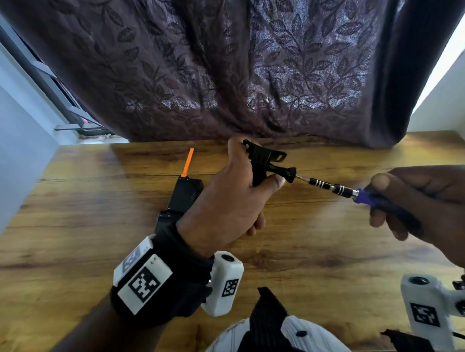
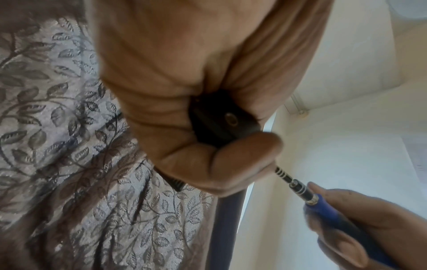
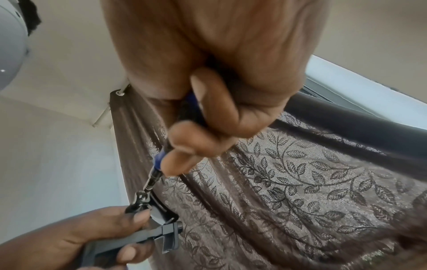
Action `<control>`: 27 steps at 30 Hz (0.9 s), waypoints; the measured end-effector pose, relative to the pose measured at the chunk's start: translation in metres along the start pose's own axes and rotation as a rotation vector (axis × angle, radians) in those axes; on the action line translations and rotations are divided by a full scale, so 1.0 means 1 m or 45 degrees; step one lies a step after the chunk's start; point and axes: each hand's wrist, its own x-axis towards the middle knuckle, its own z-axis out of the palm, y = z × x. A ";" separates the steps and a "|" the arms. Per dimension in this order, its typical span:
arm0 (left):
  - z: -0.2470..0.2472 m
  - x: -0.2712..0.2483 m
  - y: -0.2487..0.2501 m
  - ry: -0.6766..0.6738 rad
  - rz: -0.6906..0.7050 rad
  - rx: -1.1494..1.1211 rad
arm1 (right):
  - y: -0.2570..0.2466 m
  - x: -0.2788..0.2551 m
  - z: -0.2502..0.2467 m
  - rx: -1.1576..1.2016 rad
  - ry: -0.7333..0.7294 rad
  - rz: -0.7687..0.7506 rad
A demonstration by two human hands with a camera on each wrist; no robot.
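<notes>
The left hand [image 1: 227, 203] is wrapped around the stem of a black camera mount [image 1: 263, 157], held up above the wooden table [image 1: 326, 251] in front of the leaf-patterned curtain [image 1: 246, 66], with the thumb pressed just beside the thumbscrew [image 1: 287, 173] that juts out to the right; the right hand [image 1: 429, 207] has its fingers curled round the blue-and-black handle of a precision screwdriver [image 1: 341, 189], whose thin bit meets the end of the thumbscrew; whether the tip sits fully in the head cannot be told, as it is too small in every view. The likeliest trouble, as I judge it, is the bit slipping out: the shaft is long and slender and comes in at a slant, so a push off the screw's axis could make it skid and jab the left thumb close by, or chew the screw head; the mount has nothing beneath it, so a hard twist could turn it in the palm, or a freed screw could drop to the table. Behind the left wrist lies a black box [image 1: 185, 195] with an orange strip [image 1: 187, 162] at its far end, apart from the work; no brand or lettering can be read anywhere; the only printing is the black-and-white square markers [image 1: 144, 283] on the white wrist units.
</notes>
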 end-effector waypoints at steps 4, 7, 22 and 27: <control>0.000 0.002 0.000 0.019 -0.007 -0.002 | -0.004 -0.002 -0.003 -0.116 -0.086 -0.005; 0.000 0.003 -0.001 0.015 0.001 0.020 | -0.004 -0.001 -0.002 -0.128 -0.054 -0.012; 0.017 0.006 0.003 0.027 -0.026 0.016 | 0.005 -0.007 -0.012 -0.144 -0.083 -0.007; 0.025 0.009 0.005 -0.009 -0.015 0.043 | 0.013 -0.010 -0.025 -0.128 -0.033 -0.027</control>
